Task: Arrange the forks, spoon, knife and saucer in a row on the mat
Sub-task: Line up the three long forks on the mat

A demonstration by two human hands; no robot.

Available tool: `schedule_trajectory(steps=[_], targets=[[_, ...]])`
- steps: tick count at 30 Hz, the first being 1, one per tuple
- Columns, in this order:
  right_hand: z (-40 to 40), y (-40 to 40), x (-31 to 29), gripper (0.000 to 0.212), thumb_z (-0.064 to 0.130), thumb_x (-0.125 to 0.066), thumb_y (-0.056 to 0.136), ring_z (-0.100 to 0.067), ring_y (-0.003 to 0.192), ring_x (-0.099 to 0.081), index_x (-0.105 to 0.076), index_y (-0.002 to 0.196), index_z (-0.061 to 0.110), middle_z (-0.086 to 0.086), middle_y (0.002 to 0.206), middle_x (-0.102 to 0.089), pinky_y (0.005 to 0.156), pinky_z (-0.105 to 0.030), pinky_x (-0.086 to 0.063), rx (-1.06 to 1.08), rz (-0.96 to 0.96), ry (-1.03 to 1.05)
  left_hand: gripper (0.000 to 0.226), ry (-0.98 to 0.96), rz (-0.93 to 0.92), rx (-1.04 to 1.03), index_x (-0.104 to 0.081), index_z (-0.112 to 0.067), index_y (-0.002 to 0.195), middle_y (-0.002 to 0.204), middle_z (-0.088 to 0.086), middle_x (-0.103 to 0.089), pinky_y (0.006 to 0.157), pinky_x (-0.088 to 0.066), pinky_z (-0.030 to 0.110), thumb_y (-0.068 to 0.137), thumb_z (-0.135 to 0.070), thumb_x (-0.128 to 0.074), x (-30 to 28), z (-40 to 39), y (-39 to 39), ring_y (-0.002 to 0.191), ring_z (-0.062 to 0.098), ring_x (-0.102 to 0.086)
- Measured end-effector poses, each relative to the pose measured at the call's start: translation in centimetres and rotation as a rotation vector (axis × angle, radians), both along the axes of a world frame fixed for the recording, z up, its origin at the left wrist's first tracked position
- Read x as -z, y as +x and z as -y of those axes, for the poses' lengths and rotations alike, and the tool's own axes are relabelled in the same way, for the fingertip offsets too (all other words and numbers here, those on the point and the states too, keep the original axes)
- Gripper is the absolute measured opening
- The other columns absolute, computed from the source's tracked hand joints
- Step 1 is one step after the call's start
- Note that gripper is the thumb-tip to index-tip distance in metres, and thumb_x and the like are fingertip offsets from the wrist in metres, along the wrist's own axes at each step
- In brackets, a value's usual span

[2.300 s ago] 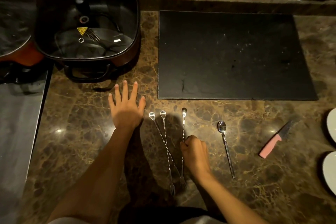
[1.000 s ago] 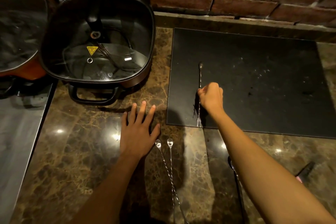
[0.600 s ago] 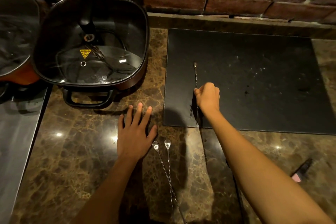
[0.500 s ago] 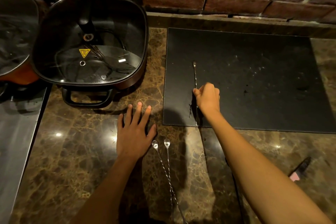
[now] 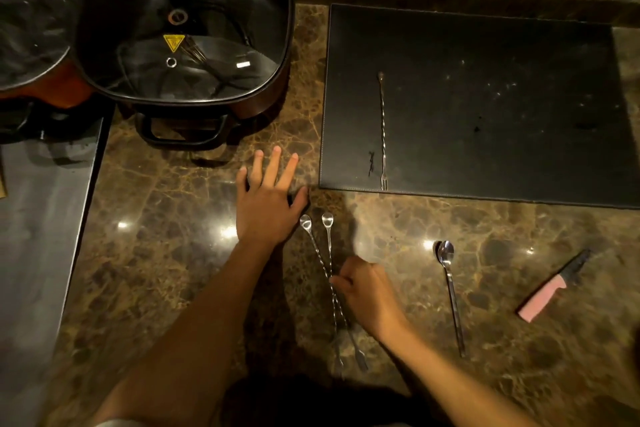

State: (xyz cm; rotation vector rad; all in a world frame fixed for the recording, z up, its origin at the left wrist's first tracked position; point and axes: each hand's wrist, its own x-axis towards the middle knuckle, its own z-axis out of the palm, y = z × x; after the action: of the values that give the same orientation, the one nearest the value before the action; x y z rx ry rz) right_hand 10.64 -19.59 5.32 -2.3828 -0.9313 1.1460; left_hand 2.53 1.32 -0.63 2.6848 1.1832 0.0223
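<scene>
I've let go of the first fork (image 5: 382,130) — it now lies alone near the mat's (image 5: 502,45) left edge, so one piece is placed. My right hand (image 5: 367,291) has dropped to the counter's near edge, fingers curled onto the two crossed forks (image 5: 330,288), not yet clamped; left hand (image 5: 266,198) rests flat, fingers spread.

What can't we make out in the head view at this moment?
- Saucer: not in frame, beyond the edge.
- Right hand on the crossed forks: fingertips blurred, grip unclear.
- Knife blade: dark against the counter, shape unclear.
- Pot contents: obscured by lid reflections.
</scene>
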Motion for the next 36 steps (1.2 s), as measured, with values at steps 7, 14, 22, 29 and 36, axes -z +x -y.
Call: schedule_trajectory(steps=[7,14,22,29,36], targets=[[1.9,-2.9,0.9,0.019,0.029,-0.053,0.097,-0.031,0.093,-0.059,-0.057,0.098,0.01,-0.014,0.101,-0.061,0.066,-0.03,-0.034,-0.082,0.02,-0.07,0.064,0.034,0.003,0.018,-0.033,-0.032,0.159,0.167,0.007,-0.032,0.122,-0.02,0.056,0.102,-0.061,-0.03,0.3,-0.1,0.0,0.156,0.033,-0.022],[1.2,-1.0,0.0,0.019,0.022,-0.057,0.094,-0.027,0.073,-0.06,-0.055,0.075,0.018,-0.004,0.071,-0.059,0.059,-0.036,-0.044,-0.017,0.002,0.025,0.064,0.03,-0.017,0.006,-0.029,-0.033,0.16,0.168,0.005,-0.029,0.122,-0.02,0.057,0.102,-0.06,-0.028,0.3,-0.1,0.0,0.157,0.032,-0.02],[-6.6,7.3,-1.4,0.029,0.016,-0.06,0.092,-0.012,0.07,-0.062,-0.054,0.064,0.022,0.006,0.067,-0.062,0.062,-0.031,-0.047,0.225,0.085,0.182,0.065,0.034,-0.027,0.009,-0.028,-0.033,0.16,0.168,0.006,-0.029,0.121,-0.021,0.057,0.101,-0.059,-0.028,0.4,-0.2,0.0,0.156,0.033,-0.02],[-14.7,14.2,-1.0,0.019,0.016,-0.061,0.089,-0.033,0.093,-0.065,-0.065,0.077,0.003,-0.016,0.091,-0.069,0.081,-0.039,-0.054,0.413,0.147,0.17,0.063,0.028,0.017,0.029,-0.031,-0.031,0.16,0.169,0.005,-0.027,0.121,-0.019,0.059,0.102,-0.055,-0.031,0.6,-0.2,-0.2,0.157,0.034,-0.02],[-17.3,15.4,-0.4,0.021,0.02,-0.059,0.094,-0.038,0.101,-0.06,-0.063,0.09,0.0,-0.02,0.108,-0.061,0.075,-0.036,-0.048,0.391,0.175,0.117,0.063,0.03,0.014,0.027,-0.031,-0.03,0.16,0.169,0.006,-0.027,0.121,-0.021,0.059,0.102,-0.056,-0.03,0.4,-0.2,-0.1,0.156,0.034,-0.021]])
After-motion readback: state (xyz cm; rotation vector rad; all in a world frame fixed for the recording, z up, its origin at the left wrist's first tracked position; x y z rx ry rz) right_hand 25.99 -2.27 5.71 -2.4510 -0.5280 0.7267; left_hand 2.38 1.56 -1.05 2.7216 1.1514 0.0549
